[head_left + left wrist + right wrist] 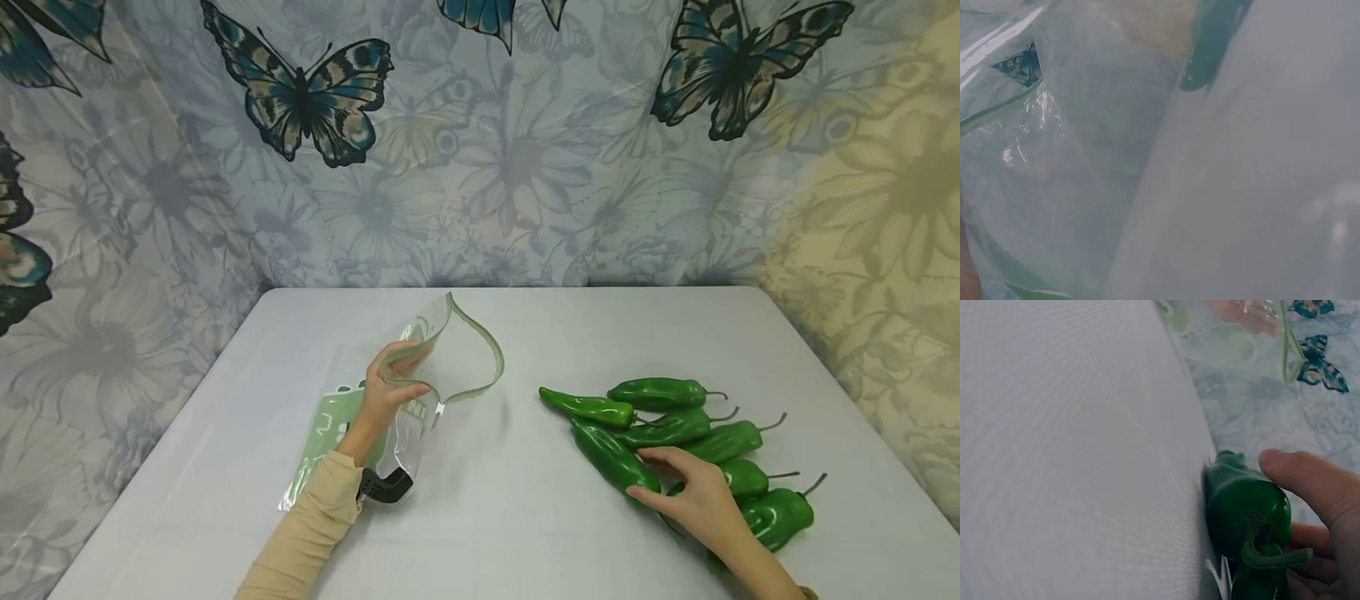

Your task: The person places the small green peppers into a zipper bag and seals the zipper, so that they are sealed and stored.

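Observation:
My left hand (393, 383) holds a clear zip bag (408, 446) near its top, thumb and fingers apart at the mouth. The bag's green-edged mouth (491, 342) gapes toward the right. In the left wrist view, the see-through film (1104, 156) fills much of the picture. At the right of the table, several green peppers (660, 392) lie in a loose group with their stems to the right. My right hand (697, 492) grips the end of the nearest-left pepper (603, 450) between thumb and fingers. In the right wrist view, the thumb (1297, 472) lies against a pepper (1247, 512).
A flat light-green printed sheet or packet (326, 425) lies on the white table (510, 533) beneath and left of the bag. A black band (386, 485) sits at the left wrist. Butterfly-patterned cloth (517, 167) hangs behind the table.

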Available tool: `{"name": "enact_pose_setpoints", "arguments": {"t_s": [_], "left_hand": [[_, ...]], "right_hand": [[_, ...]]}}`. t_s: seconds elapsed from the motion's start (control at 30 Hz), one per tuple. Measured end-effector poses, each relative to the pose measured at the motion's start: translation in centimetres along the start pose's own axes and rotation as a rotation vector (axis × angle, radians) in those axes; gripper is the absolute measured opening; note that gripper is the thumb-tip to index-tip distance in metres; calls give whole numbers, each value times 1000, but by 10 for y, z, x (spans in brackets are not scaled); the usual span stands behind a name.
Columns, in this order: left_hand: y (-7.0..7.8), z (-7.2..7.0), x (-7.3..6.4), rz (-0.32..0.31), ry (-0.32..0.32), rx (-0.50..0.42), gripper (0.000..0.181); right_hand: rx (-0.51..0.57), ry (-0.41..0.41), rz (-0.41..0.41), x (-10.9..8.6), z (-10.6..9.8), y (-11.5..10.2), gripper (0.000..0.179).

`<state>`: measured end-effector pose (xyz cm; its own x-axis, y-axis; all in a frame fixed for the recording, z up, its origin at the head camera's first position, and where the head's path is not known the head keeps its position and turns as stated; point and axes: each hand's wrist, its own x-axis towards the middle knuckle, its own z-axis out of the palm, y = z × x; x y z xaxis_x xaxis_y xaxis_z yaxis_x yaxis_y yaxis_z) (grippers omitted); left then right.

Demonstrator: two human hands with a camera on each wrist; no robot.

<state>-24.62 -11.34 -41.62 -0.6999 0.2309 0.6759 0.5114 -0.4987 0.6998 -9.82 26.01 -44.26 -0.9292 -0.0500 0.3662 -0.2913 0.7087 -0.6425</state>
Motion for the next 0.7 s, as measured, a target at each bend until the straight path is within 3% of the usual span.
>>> {"name": "enact_pose_setpoints", "arguments": {"t_s": [0.23,0.5,0.7], "left_hand": [[2,-2,-1,31,19,3,50],[-1,-1,-1,2,2,30,49],[-4,-1,1,19,-8,52,49]], "right_hand": [[-17,-46,8,3,1,-1,42],[-14,-71,52,2,-1,-2,40],[-39,-66,19,1,-1,-2,42]]}}
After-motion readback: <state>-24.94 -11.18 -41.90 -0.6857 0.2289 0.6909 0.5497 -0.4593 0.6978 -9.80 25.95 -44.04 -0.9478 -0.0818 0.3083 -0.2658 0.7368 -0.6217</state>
